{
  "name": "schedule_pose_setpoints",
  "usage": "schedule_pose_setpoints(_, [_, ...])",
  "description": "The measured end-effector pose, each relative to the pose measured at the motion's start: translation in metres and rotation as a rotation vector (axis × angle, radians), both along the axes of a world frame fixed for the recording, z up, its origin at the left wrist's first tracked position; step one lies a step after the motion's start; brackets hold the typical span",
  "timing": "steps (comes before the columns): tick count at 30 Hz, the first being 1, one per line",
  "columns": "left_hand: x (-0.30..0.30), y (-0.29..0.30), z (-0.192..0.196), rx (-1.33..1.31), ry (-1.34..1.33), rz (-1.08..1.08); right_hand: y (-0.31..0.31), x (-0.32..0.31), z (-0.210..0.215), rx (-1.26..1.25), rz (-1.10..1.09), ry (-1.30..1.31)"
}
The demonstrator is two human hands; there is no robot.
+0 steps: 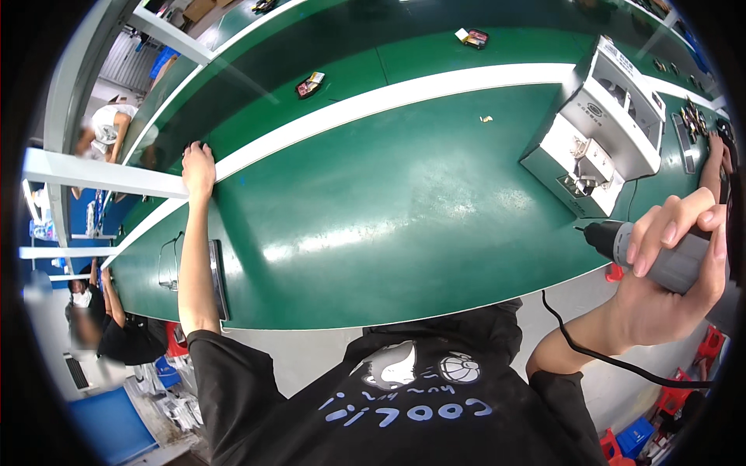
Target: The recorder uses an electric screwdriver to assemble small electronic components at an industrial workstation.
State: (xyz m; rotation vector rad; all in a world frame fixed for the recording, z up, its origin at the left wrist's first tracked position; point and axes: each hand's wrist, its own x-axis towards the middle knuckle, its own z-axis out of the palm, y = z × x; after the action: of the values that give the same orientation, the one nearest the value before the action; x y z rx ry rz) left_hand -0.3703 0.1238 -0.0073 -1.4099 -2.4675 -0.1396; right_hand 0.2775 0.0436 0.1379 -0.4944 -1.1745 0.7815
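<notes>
Grey, black-nosed cylindrical electric screwdriver (674, 266) inside right hand (660, 308), grip clenched round it, tip pointing left; left hand (199, 171): cannot tell grip.

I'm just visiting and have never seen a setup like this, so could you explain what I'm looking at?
There is no robot here, just a person working with two bare hands. The single picture comes from a wide fisheye camera on their head, looking down, so edges curve. The right hand grips a grey tool with a thin dark tip. The left hand reaches to the white rail; whether it holds anything is hard to tell. On the green bench are a pale machine and a small scrap. Beyond the rail lie small dark parts.
</notes>
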Motion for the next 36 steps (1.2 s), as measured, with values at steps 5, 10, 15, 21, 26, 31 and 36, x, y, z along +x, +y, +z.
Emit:
schedule_pose_setpoints(5, [0.003, -0.003, -0.004, 0.006, 0.263, 0.096, -0.009, -0.001, 0.011, 0.043, 0.009, -0.052])
schedule_pose_setpoints(10, [-0.076, 0.02, 0.007, -0.183, -0.104, 0.357, -0.015, 0.016, 0.009, 0.08, 0.0, -0.033])
schedule_pose_setpoints(15, [-0.091, 0.035, -0.001, -0.09, -0.065, 0.243, -0.024, 0.025, 0.009, 0.051, -0.073, -0.028])
schedule_pose_setpoints(21, [-0.084, 0.029, -0.01, 0.194, -0.062, -0.005, -0.027, 0.03, -0.001, 0.021, -0.102, 0.004])
schedule_pose_setpoints(26, [-0.048, 0.012, -0.004, 0.219, 0.063, -0.33, -0.022, 0.037, -0.003, 0.071, -0.004, -0.072])
schedule_pose_setpoints(31, [0.095, 0.024, 0.019, 0.248, -0.282, -0.571, -0.021, 0.029, -0.004, 0.07, 0.015, -0.078])
schedule_pose_setpoints(36, [0.272, -0.029, 0.048, 0.047, -0.499, -0.917, -0.017, 0.016, 0.001, -0.022, -0.019, 0.066])
